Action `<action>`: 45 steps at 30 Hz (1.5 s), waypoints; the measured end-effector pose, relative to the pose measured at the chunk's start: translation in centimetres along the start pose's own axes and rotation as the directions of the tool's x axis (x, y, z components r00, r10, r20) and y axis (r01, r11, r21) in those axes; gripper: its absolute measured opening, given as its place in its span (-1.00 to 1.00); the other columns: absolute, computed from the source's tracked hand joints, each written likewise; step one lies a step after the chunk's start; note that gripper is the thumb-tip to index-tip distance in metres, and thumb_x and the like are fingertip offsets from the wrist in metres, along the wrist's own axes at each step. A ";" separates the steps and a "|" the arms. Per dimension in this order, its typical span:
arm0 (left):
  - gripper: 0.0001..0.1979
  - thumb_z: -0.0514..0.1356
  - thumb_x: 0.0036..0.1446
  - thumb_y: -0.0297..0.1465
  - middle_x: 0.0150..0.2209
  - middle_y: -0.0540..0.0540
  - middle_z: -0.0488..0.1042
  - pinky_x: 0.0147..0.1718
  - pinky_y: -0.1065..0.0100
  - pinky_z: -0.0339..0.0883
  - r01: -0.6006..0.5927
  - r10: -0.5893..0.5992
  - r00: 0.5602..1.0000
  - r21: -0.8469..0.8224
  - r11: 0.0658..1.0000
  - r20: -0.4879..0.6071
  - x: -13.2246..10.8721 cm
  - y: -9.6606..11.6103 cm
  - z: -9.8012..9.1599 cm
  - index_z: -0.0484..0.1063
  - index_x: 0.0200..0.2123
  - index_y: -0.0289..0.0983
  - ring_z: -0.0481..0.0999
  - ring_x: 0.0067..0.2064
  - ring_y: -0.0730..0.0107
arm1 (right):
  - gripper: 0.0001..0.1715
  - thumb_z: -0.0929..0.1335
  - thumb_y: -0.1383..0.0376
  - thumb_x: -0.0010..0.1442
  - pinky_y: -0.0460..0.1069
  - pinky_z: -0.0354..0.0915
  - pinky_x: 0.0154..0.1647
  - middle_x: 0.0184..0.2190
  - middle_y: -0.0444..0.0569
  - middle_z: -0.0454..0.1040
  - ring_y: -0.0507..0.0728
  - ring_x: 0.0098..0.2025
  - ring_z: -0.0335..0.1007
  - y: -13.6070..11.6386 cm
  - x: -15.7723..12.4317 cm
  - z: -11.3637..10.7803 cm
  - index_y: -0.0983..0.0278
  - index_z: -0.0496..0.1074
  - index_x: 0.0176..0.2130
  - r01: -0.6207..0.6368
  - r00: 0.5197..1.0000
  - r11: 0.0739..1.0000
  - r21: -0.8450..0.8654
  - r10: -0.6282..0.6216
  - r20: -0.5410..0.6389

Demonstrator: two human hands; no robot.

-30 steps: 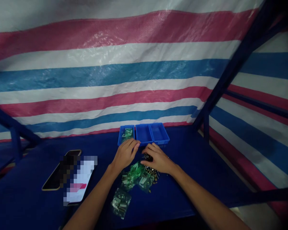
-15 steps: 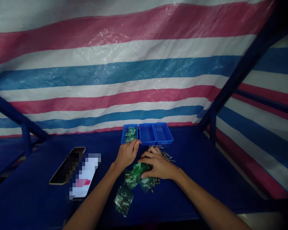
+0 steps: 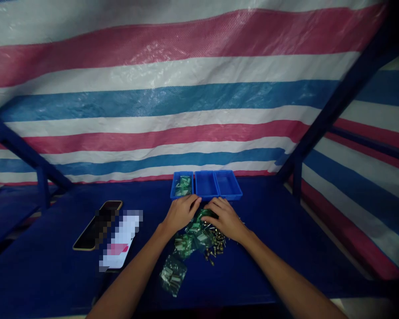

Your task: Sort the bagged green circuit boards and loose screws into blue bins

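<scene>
My left hand [image 3: 182, 213] is just in front of the left blue tray [image 3: 173, 195], fingers curled together with the thumb near the index finger. Whatever it may hold is hidden. To the right, my right hand [image 3: 228, 221] arches over a pile of clear green-tinted plastic bags [image 3: 202, 237], thumb apart from its fingers. Its fingertips are close to the upper bags; any contact is hard to make out. Small brass-coloured metal parts [image 3: 218, 243] lie loose below this hand. A separate bag [image 3: 173, 275] of small pale and metal pieces lies nearer to me.
Similar bags [image 3: 182, 185] lie in the left tray. Beside it stand a middle blue tray [image 3: 206, 184] and a right blue tray [image 3: 228, 184]. Two phones, one dark [image 3: 98, 226] and one lit [image 3: 121, 243], lie left on the blue table [image 3: 286, 257]. Striped sheeting [image 3: 186, 97] hangs behind.
My right hand has shifted up and right off the bags, uncovering more brass-coloured parts. My left hand has moved slightly right, closer to it. The view has shifted a little.
</scene>
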State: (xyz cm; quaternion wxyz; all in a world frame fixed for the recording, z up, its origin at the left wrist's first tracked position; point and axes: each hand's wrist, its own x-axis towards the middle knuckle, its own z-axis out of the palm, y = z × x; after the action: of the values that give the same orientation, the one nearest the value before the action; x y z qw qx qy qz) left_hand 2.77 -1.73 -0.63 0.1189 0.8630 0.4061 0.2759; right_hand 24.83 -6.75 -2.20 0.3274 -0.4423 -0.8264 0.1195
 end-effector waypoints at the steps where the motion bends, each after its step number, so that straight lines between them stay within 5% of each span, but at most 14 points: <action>1: -0.64 -0.03 0.54 -0.22 -0.27 -0.09 0.60 -0.25 0.32 0.34 -0.007 0.007 1.000 -0.015 1.000 0.004 0.0 0.1 0.0 0.52 -0.15 -0.19 0.61 -0.22 0.23 | -0.71 0.41 0.04 0.42 0.13 0.26 0.00 -0.14 0.01 0.54 0.24 -0.08 0.43 0.1 0.0 0.1 0.17 0.53 -0.03 -0.012 0.999 1.000 0.021 0.013 -0.034; 10: -0.60 0.03 0.35 -0.55 -0.13 -0.09 0.59 -0.11 0.26 0.40 -0.024 0.028 1.000 -0.243 0.970 0.014 -0.3 1.0 0.2 0.41 0.17 -0.15 0.59 -0.15 0.24 | -0.72 0.36 0.06 0.45 0.05 0.31 -0.18 -0.29 -0.04 0.46 0.19 -0.23 0.43 0.4 0.4 0.1 0.19 0.53 -0.17 -0.131 0.946 0.944 0.304 0.210 -0.246; 16: -0.76 0.19 0.36 -0.29 -0.31 -0.02 0.50 -0.29 0.33 0.32 0.047 -0.055 0.998 -0.332 0.942 -0.015 0.1 1.3 1.2 0.47 0.03 -0.20 0.46 -0.35 0.32 | -0.64 0.33 0.04 0.47 0.03 0.30 -0.21 -0.35 -0.07 0.46 0.17 -0.27 0.41 0.5 0.5 0.3 0.20 0.52 -0.26 -0.158 0.947 0.931 0.330 0.237 -0.217; 23: -0.70 0.15 0.41 -0.20 -0.49 0.09 0.27 -0.44 0.39 0.08 0.117 -0.128 0.992 -0.425 0.898 0.004 0.5 0.8 1.9 0.31 -0.36 -0.22 0.26 -0.45 0.42 | -0.66 0.44 0.04 0.36 0.03 0.32 -0.13 -0.20 -0.06 0.51 0.16 -0.23 0.42 0.7 0.5 0.5 0.17 0.50 0.00 -0.174 0.941 0.920 0.352 0.261 -0.217; 31: -0.66 0.14 0.42 -0.10 -0.42 0.05 0.37 -0.38 0.38 0.16 0.130 -0.120 0.991 -0.538 0.832 0.055 0.4 0.6 2.3 0.34 -0.29 -0.22 0.36 -0.38 0.38 | -0.68 0.43 0.00 0.35 -0.03 0.25 -0.33 -0.43 -0.17 0.39 0.10 -0.39 0.29 1.0 0.6 0.9 0.20 0.50 -0.16 -0.222 0.925 0.824 0.521 0.347 -0.155; 40: -0.61 0.15 0.42 -0.08 -0.45 0.08 0.29 -0.38 0.38 0.16 0.136 -0.131 0.990 -0.577 0.805 0.050 0.5 0.9 2.6 0.27 -0.37 -0.22 0.34 -0.39 0.40 | -0.65 0.37 -0.02 0.40 -0.01 0.29 -0.22 -0.32 -0.11 0.46 0.14 -0.28 0.37 0.9 0.8 0.6 0.21 0.50 -0.16 -0.223 0.920 0.780 0.585 0.367 -0.138; 45: -0.59 0.06 0.47 -0.07 -0.47 0.08 0.33 -0.38 0.36 0.15 0.190 -0.155 0.982 -0.592 0.783 0.111 0.4 1.5 2.2 0.30 -0.36 -0.22 0.34 -0.42 0.40 | -0.61 0.35 -0.02 0.42 -0.04 0.24 -0.29 -0.42 -0.15 0.35 0.11 -0.35 0.28 0.8 0.8 0.5 0.21 0.42 -0.31 -0.222 0.914 0.775 0.591 0.376 -0.150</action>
State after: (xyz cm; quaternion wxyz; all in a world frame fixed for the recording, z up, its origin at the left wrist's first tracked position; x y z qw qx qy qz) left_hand 5.18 -2.37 -1.61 0.4217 0.7477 0.3715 0.3537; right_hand 24.72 -5.58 -2.64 0.5249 -0.4643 -0.6221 0.3492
